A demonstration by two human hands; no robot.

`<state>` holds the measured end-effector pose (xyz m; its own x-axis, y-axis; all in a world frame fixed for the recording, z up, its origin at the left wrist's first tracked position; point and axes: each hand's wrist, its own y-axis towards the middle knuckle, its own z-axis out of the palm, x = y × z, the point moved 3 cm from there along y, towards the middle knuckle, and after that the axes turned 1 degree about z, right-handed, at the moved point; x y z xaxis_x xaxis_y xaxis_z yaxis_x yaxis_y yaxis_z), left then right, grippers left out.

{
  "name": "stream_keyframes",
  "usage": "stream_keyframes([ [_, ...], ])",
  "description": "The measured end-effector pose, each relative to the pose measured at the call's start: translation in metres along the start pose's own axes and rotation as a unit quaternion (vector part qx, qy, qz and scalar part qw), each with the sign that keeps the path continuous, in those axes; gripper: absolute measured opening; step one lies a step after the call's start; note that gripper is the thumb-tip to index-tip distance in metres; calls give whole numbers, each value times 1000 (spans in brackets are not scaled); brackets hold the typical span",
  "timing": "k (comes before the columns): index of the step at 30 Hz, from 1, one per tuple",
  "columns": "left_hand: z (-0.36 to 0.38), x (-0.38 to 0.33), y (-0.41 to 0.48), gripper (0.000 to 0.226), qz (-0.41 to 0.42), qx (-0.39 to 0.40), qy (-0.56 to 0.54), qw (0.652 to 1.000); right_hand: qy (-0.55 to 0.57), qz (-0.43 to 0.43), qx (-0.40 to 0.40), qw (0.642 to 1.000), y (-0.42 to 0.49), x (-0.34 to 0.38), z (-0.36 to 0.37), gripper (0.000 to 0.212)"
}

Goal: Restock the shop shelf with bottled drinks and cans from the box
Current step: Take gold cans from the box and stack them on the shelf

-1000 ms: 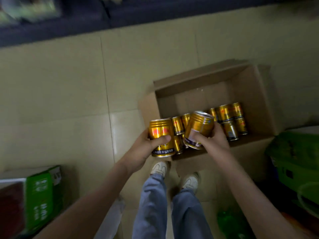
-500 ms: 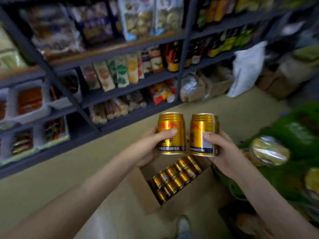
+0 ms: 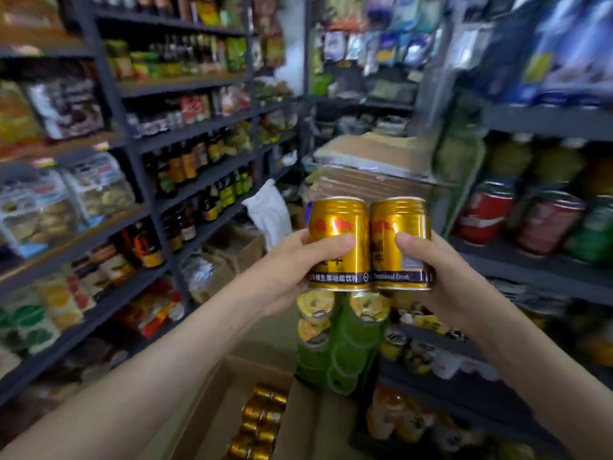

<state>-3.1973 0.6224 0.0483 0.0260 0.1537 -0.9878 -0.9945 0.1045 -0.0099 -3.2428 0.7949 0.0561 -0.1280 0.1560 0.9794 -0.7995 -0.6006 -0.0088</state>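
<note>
Near, the box (image 3: 202,416) held spare cans (image 3: 262,423). A can slipping from either one-handed grip could drop onto them and dent. The left hand (image 3: 285,270) gripped the left can (image 3: 338,227), the right hand (image 3: 444,277) the right can (image 3: 398,224), upright and touching, thumbs across the fronts, short of the right shelf (image 3: 530,268).

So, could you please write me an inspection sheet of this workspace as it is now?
Surface: tan floor beside the cardboard box.
Job's things: left can and right can, gold, upright, side by side; spare cans lie in the box.
Clutter: green pack of lidded cups; white bag.
Hands: left hand grips the left can; right hand grips the right can.
Cables: nothing seen.
Surroundings: stocked shelves on both sides, blurred.
</note>
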Motion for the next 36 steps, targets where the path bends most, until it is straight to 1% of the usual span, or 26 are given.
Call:
stream_keyframes([
  [3, 64, -15, 18, 37, 23, 57, 25, 998, -16, -43, -79, 996, -48, 32, -46, 58],
  [4, 87, -19, 23, 39, 35, 73, 32, 996, -22, -58, -109, 992, -65, 43, -61, 49],
  [5, 112, -23, 27, 42, 44, 89, 36, 994, -21, -67, -138, 988, -84, 52, -77, 46],
  [8, 194, -32, 36, 40, 64, 135, 41, 988, 21, -74, -213, 974, -144, 76, -123, 52],
  [10, 251, -35, 40, 37, 78, 162, 39, 983, 25, -101, -233, 967, -187, 95, -153, 48],
  [11, 279, -36, 42, 36, 86, 172, 37, 981, 14, -114, -237, 965, -207, 104, -168, 49],
  [14, 364, -39, 48, 38, 101, 200, 36, 974, -21, -137, -254, 957, -268, 132, -215, 59],
  [16, 417, -42, 52, 37, 110, 225, 32, 968, -46, -149, -270, 950, -305, 150, -247, 62],
  [19, 484, -47, 60, 34, 117, 263, 28, 957, -66, -162, -297, 939, -349, 175, -293, 55],
  [21, 520, -50, 66, 37, 120, 278, 29, 952, -84, -168, -315, 930, -369, 187, -320, 51],
  [24, 564, -57, 78, 42, 124, 284, 29, 950, -109, -186, -347, 913, -392, 203, -363, 41],
  [28, 608, -64, 111, 63, 154, 250, 75, 953, -114, -224, -379, 891, -415, 230, -424, 39],
  [30, 624, -66, 128, 68, 157, 239, 75, 955, -132, -234, -389, 881, -421, 245, -453, 37],
  [33, 647, -70, 153, 63, 161, 228, 73, 958, -164, -225, -418, 865, -424, 266, -498, 39],
  [36, 669, -76, 177, 46, 169, 226, 79, 956, -192, -215, -433, 854, -422, 284, -540, 44],
])
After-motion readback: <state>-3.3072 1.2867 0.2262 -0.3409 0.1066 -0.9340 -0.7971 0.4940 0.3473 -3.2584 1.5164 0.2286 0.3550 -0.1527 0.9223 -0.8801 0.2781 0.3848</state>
